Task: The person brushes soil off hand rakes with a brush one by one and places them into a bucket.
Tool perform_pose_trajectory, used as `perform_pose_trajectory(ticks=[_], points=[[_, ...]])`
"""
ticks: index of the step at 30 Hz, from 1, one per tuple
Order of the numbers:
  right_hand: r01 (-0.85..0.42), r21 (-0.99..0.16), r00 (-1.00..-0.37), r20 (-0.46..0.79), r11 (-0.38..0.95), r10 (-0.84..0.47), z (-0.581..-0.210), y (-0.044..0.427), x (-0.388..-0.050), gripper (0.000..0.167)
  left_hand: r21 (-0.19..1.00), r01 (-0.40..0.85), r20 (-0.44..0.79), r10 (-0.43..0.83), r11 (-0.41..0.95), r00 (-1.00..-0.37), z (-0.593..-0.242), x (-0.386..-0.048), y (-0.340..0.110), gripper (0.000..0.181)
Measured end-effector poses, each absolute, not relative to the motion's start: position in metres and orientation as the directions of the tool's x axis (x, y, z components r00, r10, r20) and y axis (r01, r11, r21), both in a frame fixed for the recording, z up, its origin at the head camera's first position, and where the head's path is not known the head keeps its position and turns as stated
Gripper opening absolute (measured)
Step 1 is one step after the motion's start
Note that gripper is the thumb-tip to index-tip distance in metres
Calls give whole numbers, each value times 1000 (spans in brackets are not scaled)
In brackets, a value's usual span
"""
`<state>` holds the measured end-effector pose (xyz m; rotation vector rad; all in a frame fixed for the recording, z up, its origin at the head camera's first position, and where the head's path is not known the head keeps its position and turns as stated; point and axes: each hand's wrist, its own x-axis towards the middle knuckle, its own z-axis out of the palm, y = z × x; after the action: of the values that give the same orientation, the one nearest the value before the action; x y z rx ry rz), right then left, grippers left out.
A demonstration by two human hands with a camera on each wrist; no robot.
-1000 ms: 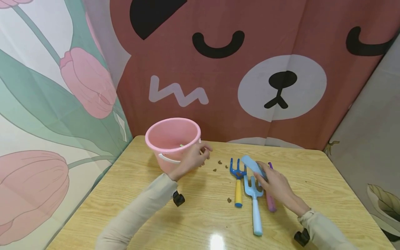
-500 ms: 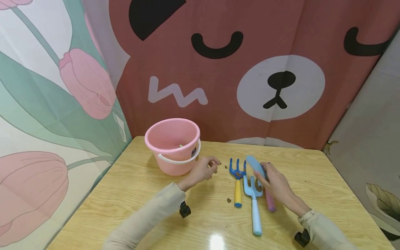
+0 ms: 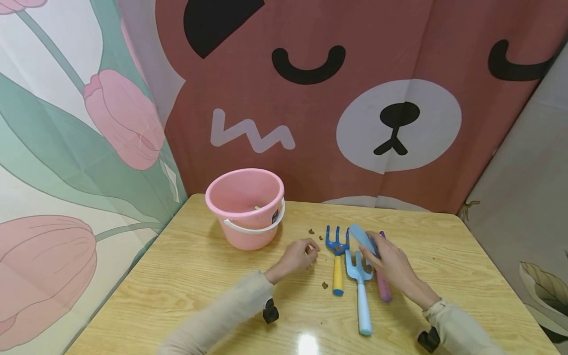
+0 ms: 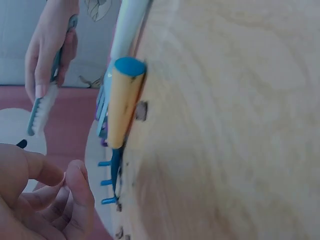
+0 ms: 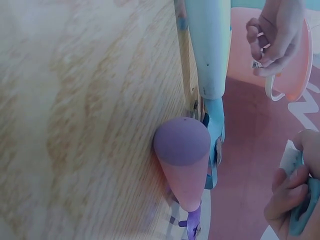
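Note:
My right hand (image 3: 392, 261) grips a light-blue brush (image 3: 363, 238) above the tools; white bristles show on the brush (image 4: 44, 107) in the left wrist view. Under and beside it lie a light-blue fork (image 3: 363, 301), a blue fork with a yellow handle (image 3: 338, 276) and a purple-pink tool (image 3: 383, 286). Brown bits cling to the forks' tines. My left hand (image 3: 296, 257) hovers left of the blue fork, fingers loosely curled, thumb near the index fingertip, with nothing visible between them.
A pink bucket (image 3: 248, 239) with a white handle stands at the back left, something green inside. Several small brown bits, one a brown piece (image 3: 325, 285), lie on the wooden table (image 3: 186, 276). Printed cloth hangs behind and at the sides.
My left hand has moved from beside the bucket rightward and nearer the front, towards the blue fork. The brush in my right hand has shifted and tilted slightly.

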<state>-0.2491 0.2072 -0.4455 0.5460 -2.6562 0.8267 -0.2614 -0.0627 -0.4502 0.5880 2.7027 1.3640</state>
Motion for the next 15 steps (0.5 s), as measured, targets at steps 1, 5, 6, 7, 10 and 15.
perform_pose_trajectory(ticks=[1, 5, 6, 7, 10, 15], points=[[-440, -472, -882, 389, 764, -268, -445, 207, -249, 51, 786, 304, 111, 360, 539, -926, -452, -260, -61, 15], [-429, -466, -888, 373, 774, -267, -445, 207, -249, 51, 795, 282, 82, 365, 537, -927, -457, -256, -56, 15], [-427, -464, -889, 373, 776, -266, -445, 207, -249, 50, 798, 279, 78, 368, 534, -927, -458, -255, -55, 15], [-427, -464, -888, 374, 776, -265, -445, 207, -249, 49, 797, 277, 74, 368, 537, -927, -458, -254, -53, 15], [-432, -457, -884, 384, 777, -266, -446, 207, -248, 47, 794, 268, 62, 367, 546, -928, -460, -250, -49, 14], [-439, -445, -879, 392, 780, -271, -446, 208, -247, 46, 770, 265, 60, 348, 580, -936, -466, -245, -42, 10]])
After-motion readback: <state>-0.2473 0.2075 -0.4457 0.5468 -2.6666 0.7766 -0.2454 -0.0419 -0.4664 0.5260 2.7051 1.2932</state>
